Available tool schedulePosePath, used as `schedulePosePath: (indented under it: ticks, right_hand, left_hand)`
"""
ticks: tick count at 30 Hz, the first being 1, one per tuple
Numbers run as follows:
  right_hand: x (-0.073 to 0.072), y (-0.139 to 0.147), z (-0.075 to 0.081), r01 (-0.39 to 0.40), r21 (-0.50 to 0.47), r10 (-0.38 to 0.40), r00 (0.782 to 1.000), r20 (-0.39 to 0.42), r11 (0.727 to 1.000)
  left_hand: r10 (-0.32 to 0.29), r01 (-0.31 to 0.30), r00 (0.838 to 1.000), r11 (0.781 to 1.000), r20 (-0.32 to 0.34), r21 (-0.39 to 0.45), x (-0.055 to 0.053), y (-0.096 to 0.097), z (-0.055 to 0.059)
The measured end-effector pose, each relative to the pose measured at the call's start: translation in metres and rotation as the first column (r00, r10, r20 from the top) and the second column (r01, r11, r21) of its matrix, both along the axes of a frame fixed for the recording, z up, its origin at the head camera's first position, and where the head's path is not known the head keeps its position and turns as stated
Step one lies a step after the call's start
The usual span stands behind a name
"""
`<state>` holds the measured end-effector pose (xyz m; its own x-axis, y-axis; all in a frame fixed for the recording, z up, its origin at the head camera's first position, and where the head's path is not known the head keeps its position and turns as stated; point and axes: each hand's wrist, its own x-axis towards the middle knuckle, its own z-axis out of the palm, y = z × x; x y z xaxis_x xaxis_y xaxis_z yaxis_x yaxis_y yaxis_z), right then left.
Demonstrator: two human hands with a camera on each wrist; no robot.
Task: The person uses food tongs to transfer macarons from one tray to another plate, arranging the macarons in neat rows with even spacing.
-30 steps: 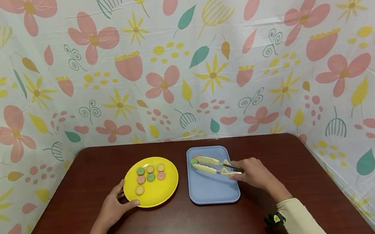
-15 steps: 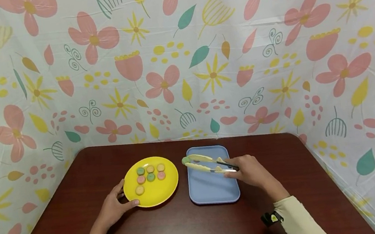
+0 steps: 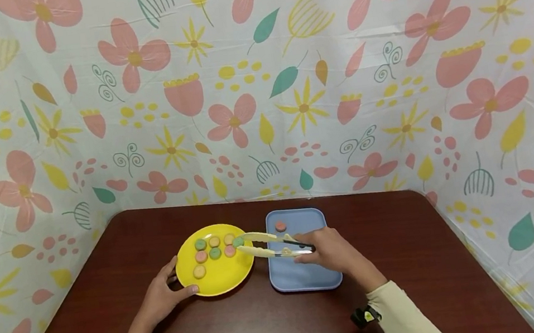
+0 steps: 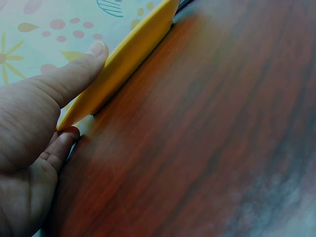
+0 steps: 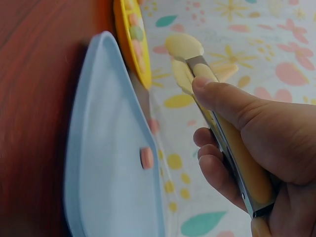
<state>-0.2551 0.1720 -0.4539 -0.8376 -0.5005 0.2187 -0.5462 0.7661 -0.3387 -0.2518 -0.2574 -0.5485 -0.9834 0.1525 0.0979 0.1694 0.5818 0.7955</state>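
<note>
My left hand grips the near-left rim of a yellow plate. In the left wrist view its thumb lies along the rim, with fingers at the plate's underside. Several pink, green and cream macarons sit on the plate. My right hand holds a pair of tongs with cream tips and a metal handle. Between the tips, over the plate's right edge, is a green macaron. The right wrist view shows thumb and fingers round the tongs' handle; the tips hide the macaron there.
A blue rectangular tray lies right of the plate, under the tongs and right hand. One pink macaron rests near its far-left corner. The dark wooden table meets a flower-printed curtain at the back and sides.
The right hand has carried the tongs and green macaron left from the tray to over the plate, leaving the pink macaron exposed on the tray. The left hand has stayed put.
</note>
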Motion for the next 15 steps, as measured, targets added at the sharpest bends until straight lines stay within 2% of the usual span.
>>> schedulePosePath:
  ticks: [9, 15]
  right_hand:
    - [0.000, -0.028, -0.010, -0.106, -0.005, 0.106, 0.994, 0.001, 0.994]
    - [-0.002, -0.041, -0.015, -0.124, 0.016, 0.124, 0.992, 0.021, 0.992]
  left_hand:
    - [0.006, -0.006, 1.000, 1.000, 0.001, -0.004, 0.000, 0.001, 0.001]
    - [0.012, -0.012, 1.000, 1.000, 0.007, -0.004, 0.000, 0.001, 0.001]
